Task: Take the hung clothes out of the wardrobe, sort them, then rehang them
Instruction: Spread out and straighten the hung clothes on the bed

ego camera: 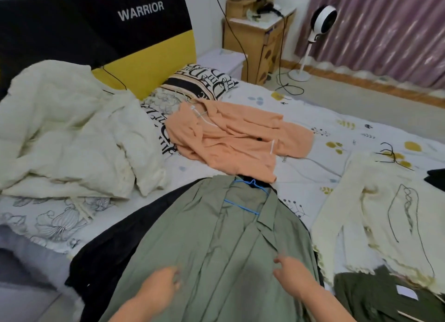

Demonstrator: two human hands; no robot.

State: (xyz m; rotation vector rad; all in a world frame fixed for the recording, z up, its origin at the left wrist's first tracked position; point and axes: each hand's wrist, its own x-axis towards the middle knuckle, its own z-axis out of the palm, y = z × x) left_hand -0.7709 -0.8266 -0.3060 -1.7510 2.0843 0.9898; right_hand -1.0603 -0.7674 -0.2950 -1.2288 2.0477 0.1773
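Sorting looks to be the step in hand: in the head view a green shirt (216, 244), on a blue hanger (250, 196), lies on the bed (301, 100) over a black garment (115, 249). The left hand (159, 288) and right hand (289, 273) rest on its front; blur hides whether either pinches cloth. Next, I judge, comes smoothing or lifting it by the hanger, clear of the orange shirt (231, 138).

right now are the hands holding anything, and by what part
Both hands, left and right, rest on the green shirt at its front; motion blur hides whether they grip the fabric.
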